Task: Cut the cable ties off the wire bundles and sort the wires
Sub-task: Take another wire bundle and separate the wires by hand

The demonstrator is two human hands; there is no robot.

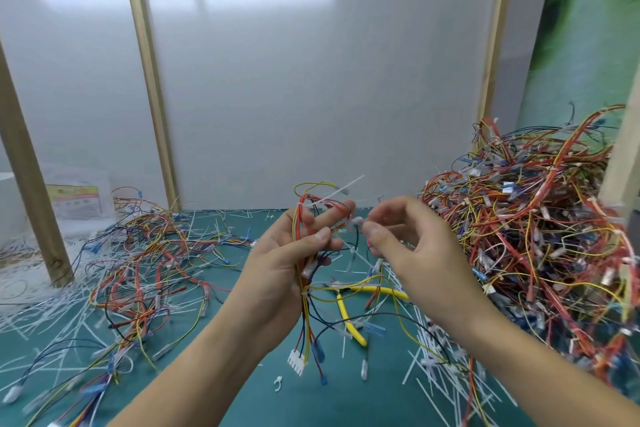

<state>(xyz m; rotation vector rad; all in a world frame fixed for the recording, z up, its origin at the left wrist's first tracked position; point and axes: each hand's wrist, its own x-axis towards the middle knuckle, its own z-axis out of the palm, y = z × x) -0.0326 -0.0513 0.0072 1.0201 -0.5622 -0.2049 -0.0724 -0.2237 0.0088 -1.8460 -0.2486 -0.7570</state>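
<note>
My left hand (pixel 291 256) grips a wire bundle (pixel 306 315) of red, yellow and blue wires upright above the green mat; a white connector (pixel 297 360) hangs at its lower end. White cable ties (pixel 341 191) stick out near the top of the bundle. My right hand (pixel 405 243) pinches a small white cable-tie piece (pixel 356 221) right beside the bundle, between thumb and fingertips. Yellow-handled cutters (pixel 349 319) lie on the mat below my hands, partly hidden by wires.
A tall heap of bundled wires (pixel 540 236) fills the right side. Loose sorted wires (pixel 145 260) spread over the left of the green mat (pixel 221 329). Cut white ties (pixel 436 374) litter the mat. Wooden posts (pixel 31 191) and a white panel stand behind.
</note>
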